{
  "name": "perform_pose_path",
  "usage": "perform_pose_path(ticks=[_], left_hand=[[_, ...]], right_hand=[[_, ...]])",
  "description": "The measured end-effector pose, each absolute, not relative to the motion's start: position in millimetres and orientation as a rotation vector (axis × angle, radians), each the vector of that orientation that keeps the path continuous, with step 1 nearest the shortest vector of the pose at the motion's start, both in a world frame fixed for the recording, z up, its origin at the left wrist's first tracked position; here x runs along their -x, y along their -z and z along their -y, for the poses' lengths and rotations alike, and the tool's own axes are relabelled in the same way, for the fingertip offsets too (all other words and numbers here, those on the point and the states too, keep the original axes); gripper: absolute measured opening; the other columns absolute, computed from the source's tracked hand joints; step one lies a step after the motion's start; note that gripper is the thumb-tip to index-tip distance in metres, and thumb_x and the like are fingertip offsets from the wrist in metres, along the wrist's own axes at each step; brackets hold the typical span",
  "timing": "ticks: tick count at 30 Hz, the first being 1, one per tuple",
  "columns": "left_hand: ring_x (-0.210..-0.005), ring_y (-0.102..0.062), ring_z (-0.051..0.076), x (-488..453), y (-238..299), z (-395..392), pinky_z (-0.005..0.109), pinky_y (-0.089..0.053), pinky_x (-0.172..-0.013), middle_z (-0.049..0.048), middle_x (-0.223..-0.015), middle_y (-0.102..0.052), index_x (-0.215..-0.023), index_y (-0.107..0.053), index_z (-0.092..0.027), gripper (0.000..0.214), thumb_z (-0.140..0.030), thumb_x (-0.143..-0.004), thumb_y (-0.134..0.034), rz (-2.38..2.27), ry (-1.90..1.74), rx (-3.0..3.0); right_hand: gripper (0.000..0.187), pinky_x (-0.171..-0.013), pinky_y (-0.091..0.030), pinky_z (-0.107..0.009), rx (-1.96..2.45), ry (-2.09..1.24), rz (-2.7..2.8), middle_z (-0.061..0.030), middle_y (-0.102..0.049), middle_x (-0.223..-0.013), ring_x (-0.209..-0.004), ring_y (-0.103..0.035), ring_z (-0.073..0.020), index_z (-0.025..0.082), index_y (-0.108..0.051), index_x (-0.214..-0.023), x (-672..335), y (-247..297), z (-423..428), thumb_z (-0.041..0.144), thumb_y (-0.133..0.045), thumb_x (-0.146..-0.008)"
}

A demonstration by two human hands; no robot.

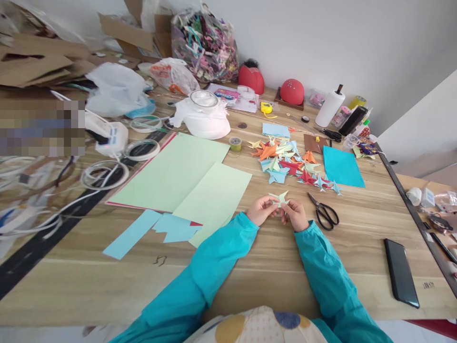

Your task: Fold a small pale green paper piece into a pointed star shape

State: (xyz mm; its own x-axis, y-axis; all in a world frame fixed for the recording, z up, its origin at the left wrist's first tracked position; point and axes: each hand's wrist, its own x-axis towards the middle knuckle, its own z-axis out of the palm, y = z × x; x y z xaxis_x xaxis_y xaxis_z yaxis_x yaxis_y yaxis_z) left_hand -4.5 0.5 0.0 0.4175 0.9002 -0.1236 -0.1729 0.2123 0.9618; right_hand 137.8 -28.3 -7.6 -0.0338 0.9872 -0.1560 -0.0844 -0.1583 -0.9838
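Note:
Between my two hands is a small pale green folded paper figure (pixel 281 197) with pointed tips, held just above the wooden table. My left hand (pixel 263 209) pinches its left side, and my right hand (pixel 295 214) pinches the right side. Some fingers are hidden behind the paper. Beyond them lies a pile of folded paper figures (pixel 285 159) in orange, red, blue, yellow and green. Black-handled scissors (pixel 324 212) lie to the right of my right hand, blades partly open. Pale green paper sheets (pixel 214 190) lie to the left, beside light blue paper scraps (pixel 176 227).
A phone (pixel 402 272) lies near the right edge. Behind the pile are a turquoise sheet (pixel 343 166), blue paper (pixel 276 130) and a tape roll (pixel 235 144). Coiled white cables (pixel 104 175) and a power strip (pixel 113 138) sit left. Bags and red pincushions (pixel 292 91) line the back.

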Motion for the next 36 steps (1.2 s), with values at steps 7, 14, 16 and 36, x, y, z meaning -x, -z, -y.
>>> perform_pose_path(ticks=[7, 14, 16, 36], left_hand=[[-0.048, -0.053, 0.009, 4, 1, 1, 0.022, -0.045, -0.05, -0.0015, -0.053, -0.057, -0.079, -0.057, -0.012, 0.027, -0.033, -0.064, -0.066, -0.779, -0.909, -1.122], [-0.048, -0.052, 0.008, 5, 1, 2, 0.02, -0.043, -0.049, -0.0019, -0.052, -0.056, -0.08, -0.057, -0.012, 0.028, -0.033, -0.064, -0.066, -0.763, -0.852, -1.182], [-0.048, -0.052, 0.008, 5, 0, 3, 0.02, -0.043, -0.049, -0.0021, -0.052, -0.055, -0.079, -0.057, -0.012, 0.028, -0.033, -0.064, -0.066, -0.751, -0.852, -1.19], [-0.049, -0.056, 0.011, 4, -5, 4, 0.024, -0.044, -0.05, -0.0012, -0.056, -0.06, -0.066, -0.038, -0.016, 0.034, -0.034, -0.064, -0.067, -0.66, -0.885, -1.059]], right_hand=[[0.033, -0.026, -0.034, -0.017, 1.293, -1.411, 1.198, 0.0026, -0.054, -0.044, -0.029, -0.045, -0.0069, 0.015, -0.053, -0.059, -137, 0, 29, 0.045, -0.057, -0.071], [0.031, -0.026, -0.027, -0.016, 1.22, -1.475, 1.287, 0.0035, -0.053, -0.041, -0.026, -0.038, -0.0043, 0.014, -0.056, -0.059, -141, -4, 31, 0.042, -0.058, -0.071], [0.029, -0.027, -0.025, -0.017, 1.204, -1.471, 1.261, 0.004, -0.052, -0.041, -0.026, -0.036, -0.0038, 0.014, -0.057, -0.059, -141, -5, 31, 0.041, -0.06, -0.069], [0.047, -0.025, -0.02, -0.018, 1.271, -1.5, 1.142, 0.0022, -0.05, -0.034, -0.023, -0.033, -0.0047, 0.015, -0.054, -0.047, -142, 5, 30, 0.052, -0.049, -0.074]])
